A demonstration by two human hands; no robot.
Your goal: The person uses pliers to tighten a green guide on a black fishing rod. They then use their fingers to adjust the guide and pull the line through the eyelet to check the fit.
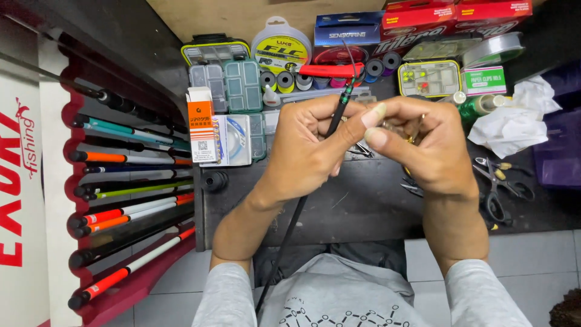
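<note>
My left hand (311, 145) grips a thin black fishing rod (337, 115) that runs from my lap up past my fingers, with a green band near its tip. My right hand (423, 145) is curled close against the left, thumb and forefinger pinching something small and shiny at the rod; what it is stays hidden by the fingers. Both hands hover above a dark work table (363, 209).
A rack of fishing rods (130, 200) stands at the left. Tackle boxes (227, 85), line spools (281, 48), thread bobbins (302, 80), red boxes (460, 15) and an orange carton (201, 124) crowd the table's back. Scissors and pliers (502, 181) lie right, near crumpled tissue (514, 121).
</note>
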